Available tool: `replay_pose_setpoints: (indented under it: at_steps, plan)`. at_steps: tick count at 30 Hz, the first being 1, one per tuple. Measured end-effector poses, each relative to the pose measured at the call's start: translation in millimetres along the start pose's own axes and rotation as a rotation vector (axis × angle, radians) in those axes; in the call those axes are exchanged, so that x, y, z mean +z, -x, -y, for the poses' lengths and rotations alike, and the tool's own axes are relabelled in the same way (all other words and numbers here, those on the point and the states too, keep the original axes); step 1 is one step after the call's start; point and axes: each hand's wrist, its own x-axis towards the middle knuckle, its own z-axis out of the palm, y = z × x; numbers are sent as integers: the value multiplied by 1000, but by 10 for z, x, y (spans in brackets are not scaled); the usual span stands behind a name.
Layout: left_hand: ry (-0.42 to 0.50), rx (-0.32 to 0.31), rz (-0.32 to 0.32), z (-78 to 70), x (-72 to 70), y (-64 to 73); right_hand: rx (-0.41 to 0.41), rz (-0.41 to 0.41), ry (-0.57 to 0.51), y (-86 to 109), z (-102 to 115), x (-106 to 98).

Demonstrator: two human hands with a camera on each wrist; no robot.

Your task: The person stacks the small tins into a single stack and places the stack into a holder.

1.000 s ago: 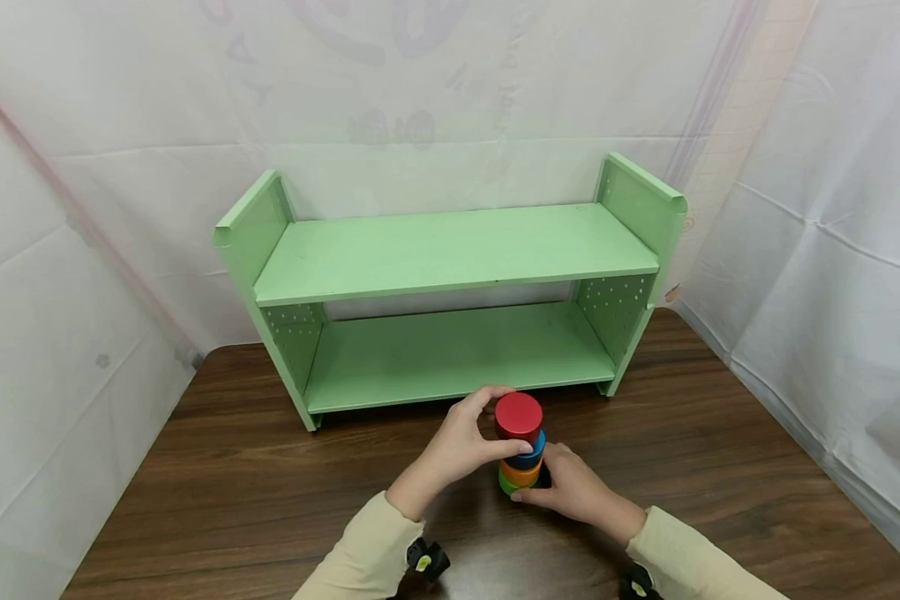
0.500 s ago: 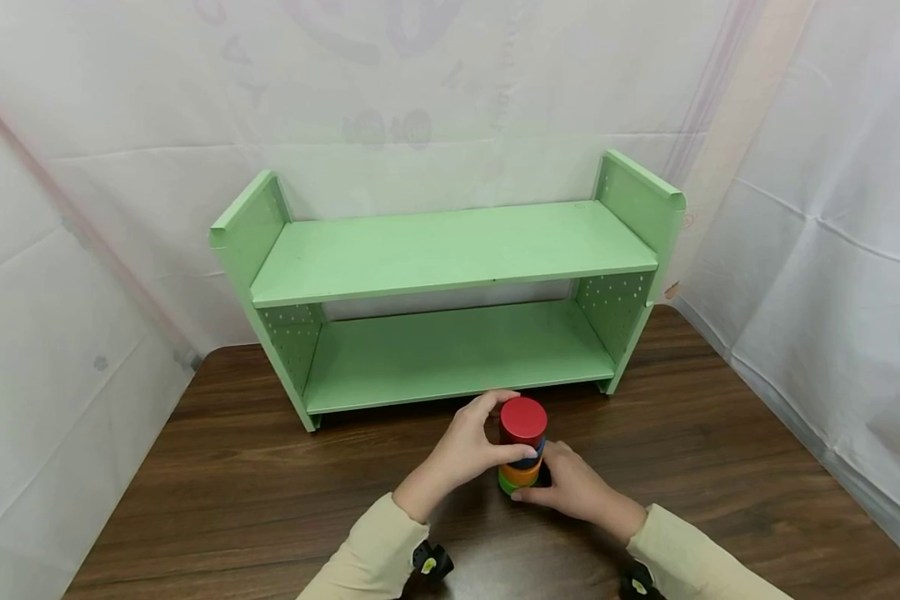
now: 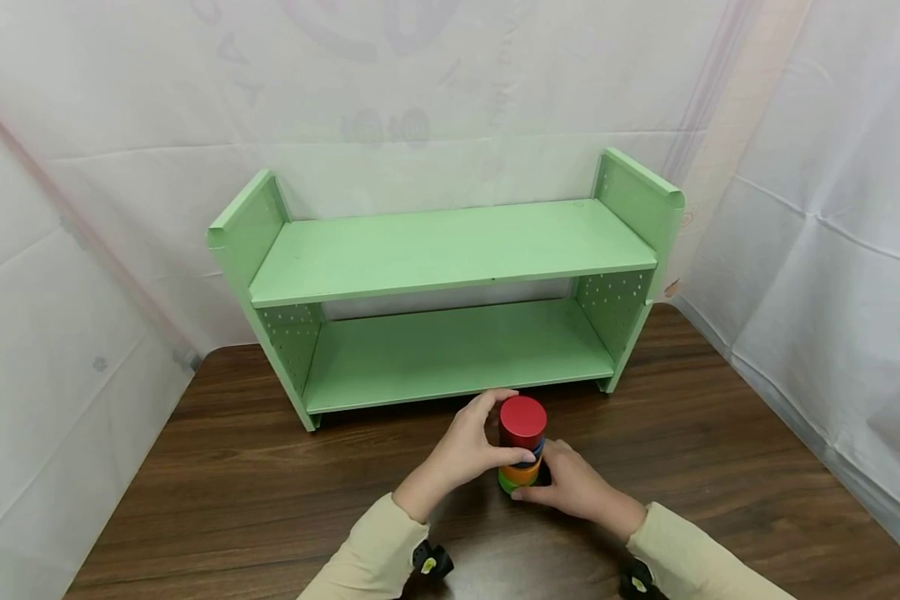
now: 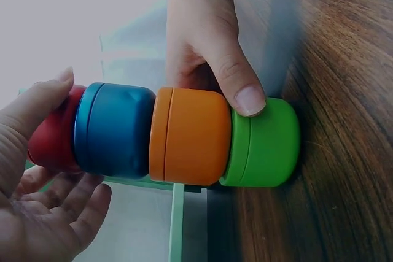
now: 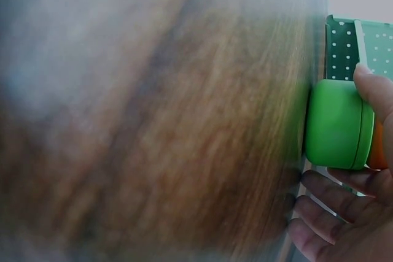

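Small round lidded tins stand in one upright stack on the table. The green tin is at the bottom, the orange tin above it, then the blue tin, with the red tin on top. My left hand holds the red tin between thumb and fingers, the thumb tip near the seam with the blue one. Low on the stack, my right hand grips the green tin, its thumb on the near side close to the orange tin. In the right wrist view, the upper tins are mostly hidden.
Behind the stack stands a green two-tier shelf with raised side panels. The dark wood table extends to both sides and in front. White sheeting hangs behind and at both sides.
My left hand has shifted slightly right with the red tin, which now sits more squarely over the blue tin. The right hand has stayed on the green tin.
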Motion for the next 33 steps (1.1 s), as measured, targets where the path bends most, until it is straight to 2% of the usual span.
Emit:
replay_pose_setpoints:
  at_steps: [5,8,14,23,28,33]
  plan:
    - [55,3,33,44,-10,17,-15,-5,-11,2,-23,-9]
    - [83,-18,42,90,-22,42,-16,-16,-24,10,-43,-15]
    - [61,-67,25,242,-55,127,-16,-9,-42,16,-56,-32]
    - [42,-102,47,471,-39,224,24,6,-32,13,-44,-51]
    - [-49,-106,72,524,1,243,24,7,-1,17,-40,-60]
    - [-206,-108,108,513,33,244,15,11,38,24,-34,-69]
